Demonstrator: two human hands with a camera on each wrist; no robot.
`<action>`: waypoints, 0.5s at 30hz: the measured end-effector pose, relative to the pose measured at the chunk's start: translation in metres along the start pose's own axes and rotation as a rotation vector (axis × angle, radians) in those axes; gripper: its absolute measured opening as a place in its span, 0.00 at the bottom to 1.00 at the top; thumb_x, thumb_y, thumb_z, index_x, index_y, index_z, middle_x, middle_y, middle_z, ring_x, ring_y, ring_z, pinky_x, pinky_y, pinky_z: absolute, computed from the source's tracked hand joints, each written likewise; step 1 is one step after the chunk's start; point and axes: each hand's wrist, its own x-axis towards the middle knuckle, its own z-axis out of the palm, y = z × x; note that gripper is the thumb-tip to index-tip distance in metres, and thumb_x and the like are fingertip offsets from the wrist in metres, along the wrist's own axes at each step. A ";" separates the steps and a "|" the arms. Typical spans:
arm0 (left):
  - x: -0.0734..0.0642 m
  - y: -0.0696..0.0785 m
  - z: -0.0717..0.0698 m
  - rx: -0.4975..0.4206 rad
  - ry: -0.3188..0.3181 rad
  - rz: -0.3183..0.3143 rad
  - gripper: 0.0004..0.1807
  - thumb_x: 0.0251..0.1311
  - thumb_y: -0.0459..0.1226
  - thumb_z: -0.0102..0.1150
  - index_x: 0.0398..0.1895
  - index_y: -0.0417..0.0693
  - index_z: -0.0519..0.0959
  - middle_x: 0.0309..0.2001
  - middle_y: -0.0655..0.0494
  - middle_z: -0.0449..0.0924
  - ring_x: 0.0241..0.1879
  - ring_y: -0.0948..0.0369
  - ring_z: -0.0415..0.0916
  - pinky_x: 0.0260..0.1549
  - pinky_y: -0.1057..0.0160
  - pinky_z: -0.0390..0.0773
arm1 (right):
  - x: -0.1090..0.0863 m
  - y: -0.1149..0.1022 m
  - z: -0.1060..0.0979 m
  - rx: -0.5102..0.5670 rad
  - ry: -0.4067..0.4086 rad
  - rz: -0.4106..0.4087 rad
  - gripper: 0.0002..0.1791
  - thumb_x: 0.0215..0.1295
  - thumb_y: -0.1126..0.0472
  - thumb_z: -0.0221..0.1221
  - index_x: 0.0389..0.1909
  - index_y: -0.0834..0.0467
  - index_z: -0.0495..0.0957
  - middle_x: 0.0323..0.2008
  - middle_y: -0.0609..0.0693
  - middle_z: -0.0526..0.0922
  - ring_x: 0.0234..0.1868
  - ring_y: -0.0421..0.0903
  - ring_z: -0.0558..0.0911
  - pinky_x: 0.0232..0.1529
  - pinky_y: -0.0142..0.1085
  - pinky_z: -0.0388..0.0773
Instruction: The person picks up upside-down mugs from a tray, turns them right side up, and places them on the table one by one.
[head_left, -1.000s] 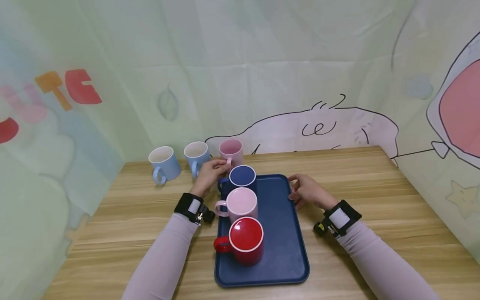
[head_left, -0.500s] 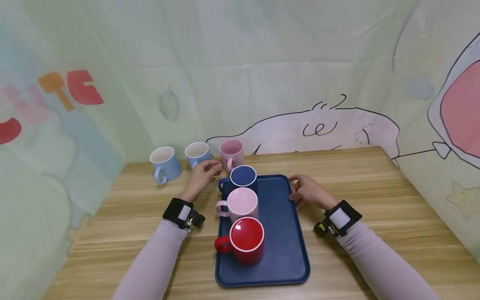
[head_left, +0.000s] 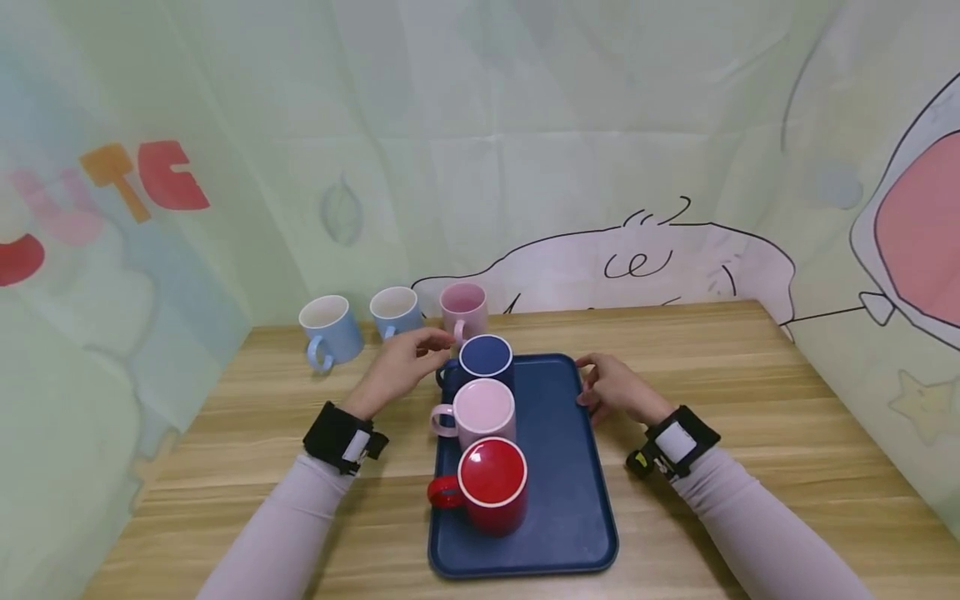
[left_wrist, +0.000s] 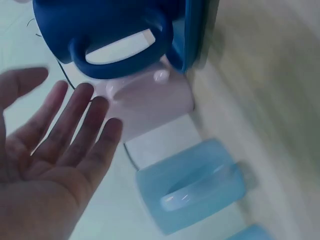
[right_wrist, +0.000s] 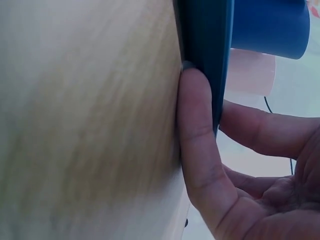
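Observation:
A navy tray carries three mugs in a row along its left side. The red mug is nearest, a light pink mug sits in the middle, and a navy mug stands farthest, all with handles to the left. My left hand is beside the navy mug's handle, fingers loosely extended and holding nothing; in the left wrist view its palm and spread fingers show below that handle. My right hand pinches the tray's right edge near the far corner, one finger low along its outer side.
Behind the tray stands a darker pink mug. Two light blue mugs stand to its left near the back of the wooden table. A printed cloth backdrop rises at the table's far edge.
My left hand has drawn back from the darker pink mug's handle, with the wrist shifting left and its fingers now by the navy mug. The right hand stays at the tray's edge; the mugs stay put.

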 end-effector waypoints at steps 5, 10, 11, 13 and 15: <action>0.001 0.006 0.000 0.096 -0.097 0.010 0.20 0.61 0.36 0.60 0.56 0.44 0.76 0.52 0.48 0.80 0.52 0.52 0.76 0.52 0.50 0.78 | -0.001 -0.002 0.000 -0.008 0.001 -0.004 0.36 0.57 0.79 0.58 0.67 0.70 0.55 0.36 0.64 0.72 0.27 0.53 0.79 0.26 0.45 0.85; 0.003 0.010 0.003 0.154 -0.129 0.010 0.21 0.56 0.34 0.65 0.55 0.41 0.77 0.51 0.46 0.81 0.50 0.51 0.77 0.51 0.51 0.79 | -0.001 -0.001 0.000 0.002 0.000 -0.005 0.36 0.57 0.79 0.57 0.66 0.71 0.55 0.35 0.63 0.72 0.26 0.53 0.79 0.26 0.45 0.85; 0.003 0.011 0.003 0.163 -0.127 0.017 0.21 0.56 0.34 0.65 0.54 0.41 0.77 0.50 0.45 0.82 0.50 0.50 0.78 0.51 0.51 0.79 | -0.001 0.000 0.001 0.002 -0.001 -0.006 0.36 0.57 0.79 0.57 0.66 0.71 0.55 0.35 0.63 0.72 0.26 0.53 0.79 0.26 0.45 0.85; 0.002 0.013 0.004 0.179 -0.123 0.023 0.21 0.55 0.35 0.67 0.53 0.40 0.78 0.49 0.45 0.82 0.49 0.50 0.78 0.51 0.51 0.79 | 0.000 0.001 0.001 -0.002 -0.001 -0.005 0.36 0.57 0.79 0.58 0.66 0.71 0.55 0.35 0.63 0.72 0.26 0.52 0.79 0.26 0.45 0.85; 0.002 0.013 0.005 0.190 -0.120 0.022 0.20 0.55 0.36 0.67 0.52 0.40 0.78 0.48 0.45 0.83 0.48 0.51 0.79 0.50 0.52 0.80 | 0.000 0.001 0.001 -0.005 -0.001 -0.004 0.35 0.57 0.79 0.58 0.66 0.70 0.56 0.35 0.63 0.72 0.25 0.52 0.80 0.26 0.45 0.85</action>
